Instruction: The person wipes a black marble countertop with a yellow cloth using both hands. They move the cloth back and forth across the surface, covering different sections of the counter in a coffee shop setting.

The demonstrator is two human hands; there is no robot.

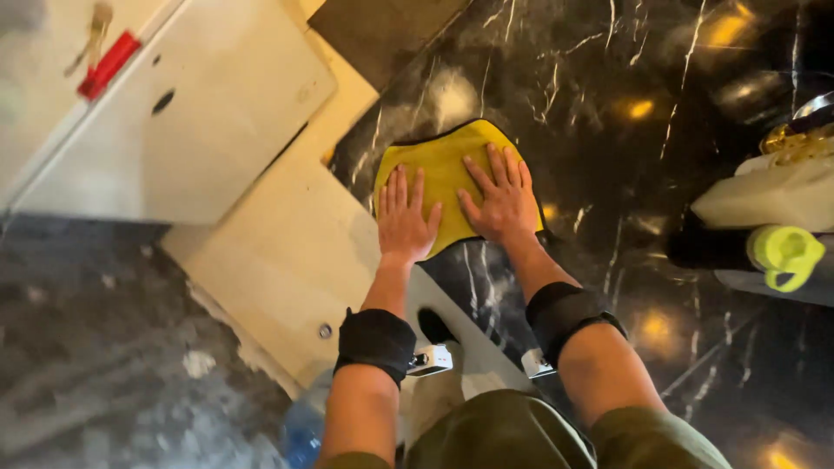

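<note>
The head camera looks straight down at two bare hands. Both lie flat on a yellow cloth [443,174] near the middle of the frame. The cloth is spread out on a shiny black marble countertop [625,174] with white veins, and it has a thin dark edge.

The left hand [404,221] rests on the lower left part of the cloth. Its fingers are straight and close together, pointing to the top of the frame. Its heel hangs just past the cloth's lower edge. It grips nothing; the palm just presses down.

The right hand [499,204] rests on the right part of the cloth, just beside the left hand. Its fingers are spread wide and point up and a bit left. It holds nothing either; it lies open and flat on the cloth.

Each forearm has a black wrist band [376,343] with a small white box on it.

To the left of the cloth are pale cabinet doors [261,252]. One door at the upper left has a red handle [109,65]. At the right edge of the frame lies a bottle with a bright yellow-green cap [784,254], well apart from the hands. A white tub [764,195] sits just above it.
</note>
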